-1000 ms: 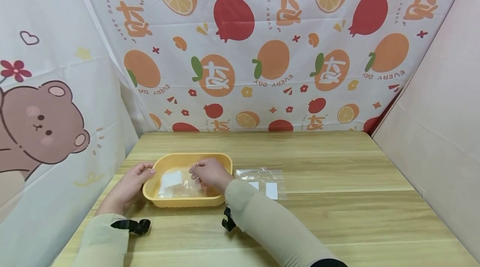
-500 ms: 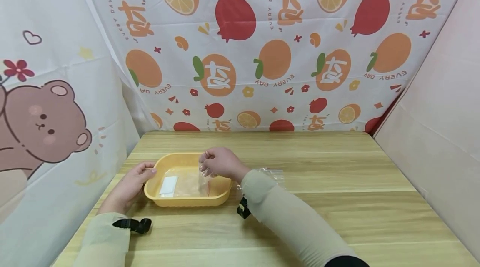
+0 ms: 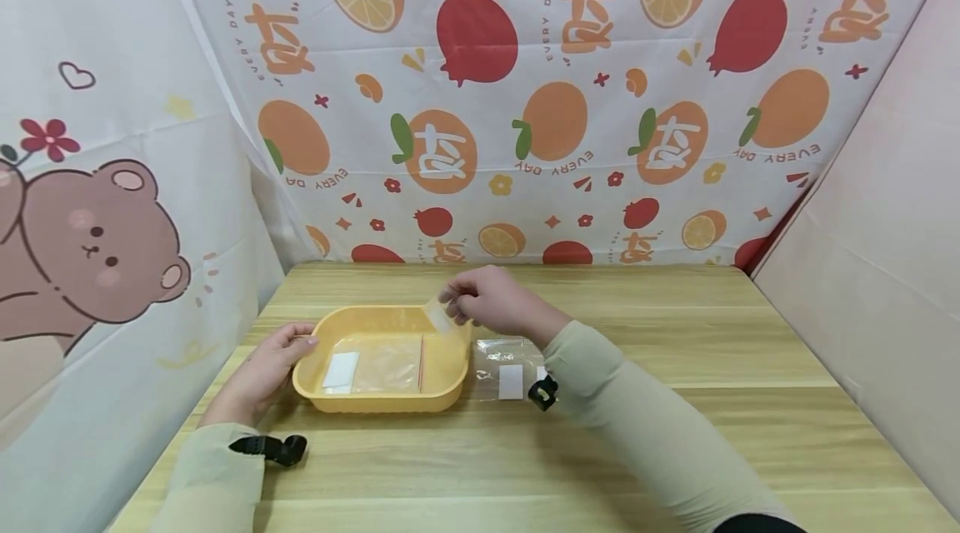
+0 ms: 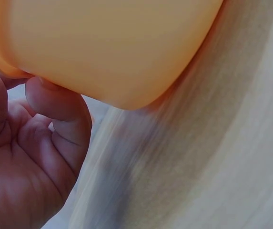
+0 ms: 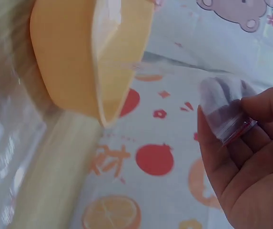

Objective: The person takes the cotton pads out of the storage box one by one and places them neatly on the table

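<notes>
While left hand (image 3: 262, 365) grips oblong yellow plastic tray (image 3: 378, 405), right hand (image 3: 491, 298) pinches clear plastic bag (image 3: 438, 316): white-panelled clear bags (image 3: 511, 381) outside, red-striped clear bag (image 3: 386, 365) left within.

My place looks like a small makeshift booth, screened by cloth on three sides. Ahead of me is a creased white backdrop (image 3: 487, 125) printed with oranges, pomegranates and "EVERY DAY"; on my left, a white cloth (image 3: 135, 225) with a brown cartoon bear; on my right, a plain pale sheet (image 3: 877, 250). A wood-grain surface (image 3: 675, 433) reaches back to the backdrop. Which kind of building surrounds it, I can't tell.
</notes>
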Available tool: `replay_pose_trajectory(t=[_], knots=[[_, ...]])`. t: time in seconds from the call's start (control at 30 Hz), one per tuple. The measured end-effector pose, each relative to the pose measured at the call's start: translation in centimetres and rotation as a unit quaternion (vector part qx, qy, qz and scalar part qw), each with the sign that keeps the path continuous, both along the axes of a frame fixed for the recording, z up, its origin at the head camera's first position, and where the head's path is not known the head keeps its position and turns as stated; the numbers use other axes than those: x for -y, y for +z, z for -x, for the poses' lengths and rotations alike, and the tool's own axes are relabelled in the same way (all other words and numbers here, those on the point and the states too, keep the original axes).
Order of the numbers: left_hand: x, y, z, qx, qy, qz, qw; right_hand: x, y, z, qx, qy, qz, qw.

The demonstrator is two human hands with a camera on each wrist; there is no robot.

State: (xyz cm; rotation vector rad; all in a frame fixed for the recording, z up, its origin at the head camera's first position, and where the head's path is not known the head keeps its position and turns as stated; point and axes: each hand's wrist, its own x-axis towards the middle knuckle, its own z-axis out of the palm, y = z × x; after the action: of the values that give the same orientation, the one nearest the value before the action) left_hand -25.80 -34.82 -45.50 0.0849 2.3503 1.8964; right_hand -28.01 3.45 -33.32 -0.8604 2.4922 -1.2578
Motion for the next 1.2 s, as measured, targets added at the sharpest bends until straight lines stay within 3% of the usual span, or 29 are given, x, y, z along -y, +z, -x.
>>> replay_pose_trajectory(t=[0.33,0.6,0.77,0.97,1.2], knots=[[-0.3,0.1,-0.1,0.008,0.003,0.009,0.9999,-5.2,1.0,-0.6,-0.078,0.007,-0.063,0.995],[-0.3,0.1,-0.2,0.006,-0.001,0.003,1.0,-9.7,0.1,-1.4,-0.093,0.006,-0.116,0.989],[-0.2,0.0,-0.2,0.004,-0.002,0.004,1.0,-12.3,-0.7,-2.0,-0.098,0.029,-0.136,0.985],[-0.2,-0.1,-0.3,0.004,-0.002,0.005,1.0,-14.8,-1.1,-2.7,-0.073,0.072,-0.152,0.983],[-0.1,0.0,-0.4,0.004,0.003,0.01,0.9999,-16.6,-0.5,-2.9,0.018,0.112,-0.194,0.974]])
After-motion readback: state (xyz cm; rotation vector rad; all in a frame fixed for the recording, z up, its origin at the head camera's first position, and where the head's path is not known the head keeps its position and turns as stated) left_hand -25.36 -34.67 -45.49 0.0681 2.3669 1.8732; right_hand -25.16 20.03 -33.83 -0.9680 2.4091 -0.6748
